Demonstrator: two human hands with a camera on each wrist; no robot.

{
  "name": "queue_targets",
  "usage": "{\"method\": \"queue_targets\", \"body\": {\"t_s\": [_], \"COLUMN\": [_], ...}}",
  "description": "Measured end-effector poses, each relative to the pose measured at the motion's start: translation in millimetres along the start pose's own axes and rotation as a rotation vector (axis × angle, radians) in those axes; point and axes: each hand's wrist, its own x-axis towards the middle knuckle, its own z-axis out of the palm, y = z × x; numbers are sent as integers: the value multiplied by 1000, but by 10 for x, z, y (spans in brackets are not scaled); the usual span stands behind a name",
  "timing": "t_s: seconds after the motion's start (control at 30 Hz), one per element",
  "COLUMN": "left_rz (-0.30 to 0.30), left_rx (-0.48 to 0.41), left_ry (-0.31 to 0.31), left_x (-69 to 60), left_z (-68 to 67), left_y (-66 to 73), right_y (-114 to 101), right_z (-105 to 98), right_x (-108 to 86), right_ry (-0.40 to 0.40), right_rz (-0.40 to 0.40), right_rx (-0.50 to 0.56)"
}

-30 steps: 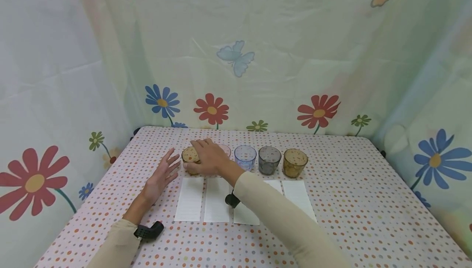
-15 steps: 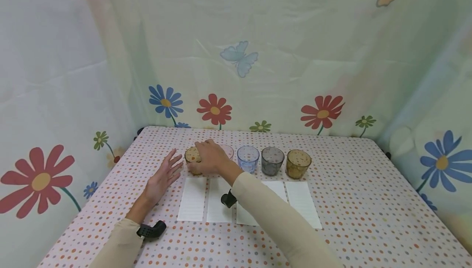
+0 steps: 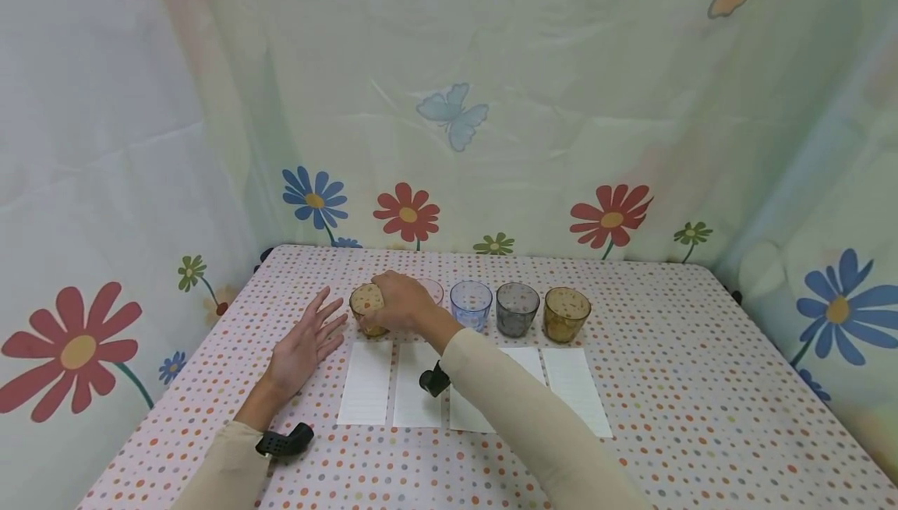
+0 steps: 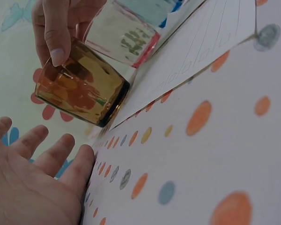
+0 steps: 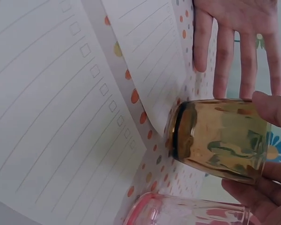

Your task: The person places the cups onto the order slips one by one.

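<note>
At the left end of a row of glasses stands an amber glass (image 3: 365, 301), upright on the table. My right hand (image 3: 408, 304) grips it near the rim; the right wrist view shows the thumb on one side of the amber glass (image 5: 220, 138) and fingers on the other. My left hand (image 3: 300, 352) is held just left of that glass, palm up and inward, fingers spread and straight, touching nothing. Partly behind the right hand is a pink-tinted glass (image 3: 433, 290), clearer in the left wrist view as the pink-rimmed glass (image 4: 126, 40).
Rightward in the row stand a blue glass (image 3: 471, 306), a grey glass (image 3: 517, 309) and a second amber glass (image 3: 567, 313). Several lined paper sheets (image 3: 366, 385) lie side by side in front, some partly under the right arm. A dotted cloth covers the table (image 3: 701, 385); printed curtains surround it.
The right hand's fingers have drawn in from a spread pose over the left amber glass to a grip on it. The left hand has stayed nearly still. The head view has shifted slightly.
</note>
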Motion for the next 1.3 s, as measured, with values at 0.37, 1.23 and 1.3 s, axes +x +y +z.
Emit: {"method": "queue_targets", "body": {"t_s": [0.37, 1.23, 1.3], "left_rz": [-5, -16, -2], "left_rx": [-109, 69, 93], "left_ry": [-4, -106, -116], "left_x": [-25, -159, -177], "left_z": [19, 74, 67], "left_y": [49, 155, 159], "right_y": [41, 36, 27], "right_z": [-8, -160, -150], "right_x": [-35, -350, -361], "right_ry": [93, 123, 120], "right_rz": [-54, -223, -243], "right_rx": [47, 140, 143]}}
